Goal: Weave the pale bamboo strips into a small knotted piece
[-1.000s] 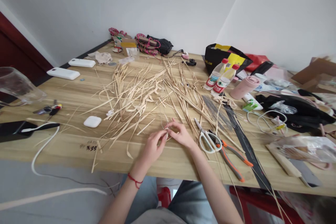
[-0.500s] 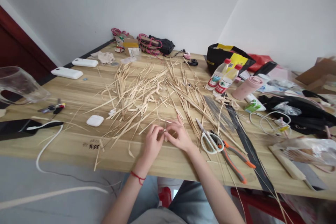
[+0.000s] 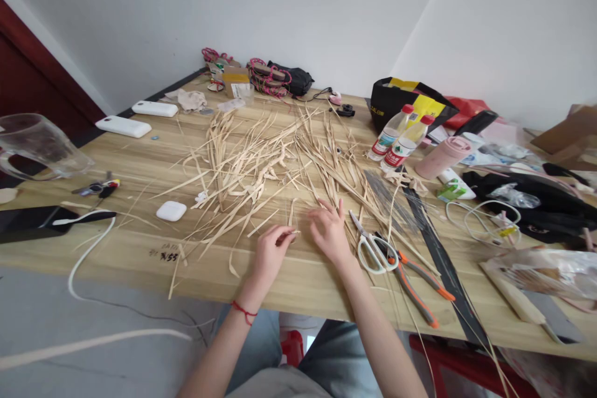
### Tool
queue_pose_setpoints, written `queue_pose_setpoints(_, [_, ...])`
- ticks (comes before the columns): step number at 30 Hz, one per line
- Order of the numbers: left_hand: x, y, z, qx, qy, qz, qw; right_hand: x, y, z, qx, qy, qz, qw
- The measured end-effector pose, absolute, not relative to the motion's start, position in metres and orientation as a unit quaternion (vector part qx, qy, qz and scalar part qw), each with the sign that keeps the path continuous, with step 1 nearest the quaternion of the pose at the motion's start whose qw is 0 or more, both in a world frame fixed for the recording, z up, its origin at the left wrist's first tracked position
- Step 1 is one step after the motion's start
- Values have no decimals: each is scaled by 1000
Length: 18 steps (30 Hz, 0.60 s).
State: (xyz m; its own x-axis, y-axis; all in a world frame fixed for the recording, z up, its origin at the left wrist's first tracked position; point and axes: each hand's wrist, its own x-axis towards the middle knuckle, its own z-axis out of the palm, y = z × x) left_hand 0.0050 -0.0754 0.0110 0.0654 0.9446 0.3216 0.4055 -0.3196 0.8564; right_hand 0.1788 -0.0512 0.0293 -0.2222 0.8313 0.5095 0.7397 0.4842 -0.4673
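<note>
- Both hands work just this side of the straw heap (image 3: 261, 161) on the worktop (image 3: 140, 161); I see my left hand (image 3: 269, 252) pinched shut on a thin straw strip (image 3: 290, 224), its loose end rising toward the heap.
- Right hand (image 3: 330, 230) lies open, fingers spread on strands at the heap's near edge, apart from the left.
- White-handled scissors (image 3: 370, 249) sit just right of the heap's near edge.
- I judge the strip light, dry and brittle; hold it near the pinched end, gently, so it doesn't crease or split.
</note>
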Motion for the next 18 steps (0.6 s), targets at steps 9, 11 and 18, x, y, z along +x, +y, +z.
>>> queue_pose_setpoints(9, [5,-78,21,654,507,467,312,193,-51,38,-616,-622,18,483])
queue_pose_setpoints(11, [5,-79,21,648,511,467,318,187,-54,39,-551,-664,183,471])
queue_pose_setpoints(18, [5,-77,18,641,511,473,323,163,-59,28,-411,-642,498,412])
